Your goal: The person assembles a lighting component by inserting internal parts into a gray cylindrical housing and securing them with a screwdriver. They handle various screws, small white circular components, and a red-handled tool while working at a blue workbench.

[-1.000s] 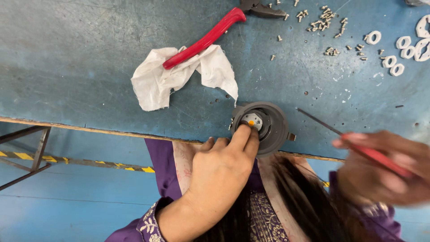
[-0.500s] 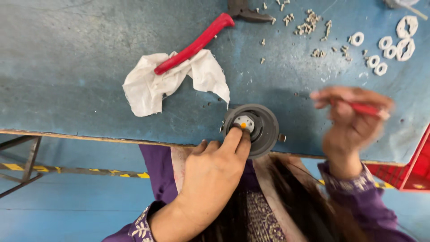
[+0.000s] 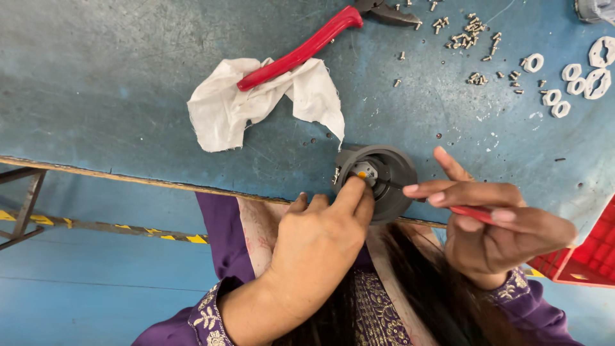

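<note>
- The left hand (image 3: 314, 247) is still pressing a fingertip on the round grey part (image 3: 378, 179), lying at its 1 o'clock on the table edge.
- The right hand (image 3: 503, 224), gripping a red-handled screwdriver (image 3: 471, 213), has come down; its tip is now touching the part at 9 o'clock.

We've got a round dark grey housing (image 3: 384, 179) flat at the table's (image 3: 128, 96) near edge, with a red-handled screwdriver (image 3: 471, 214) tip inside.
</note>
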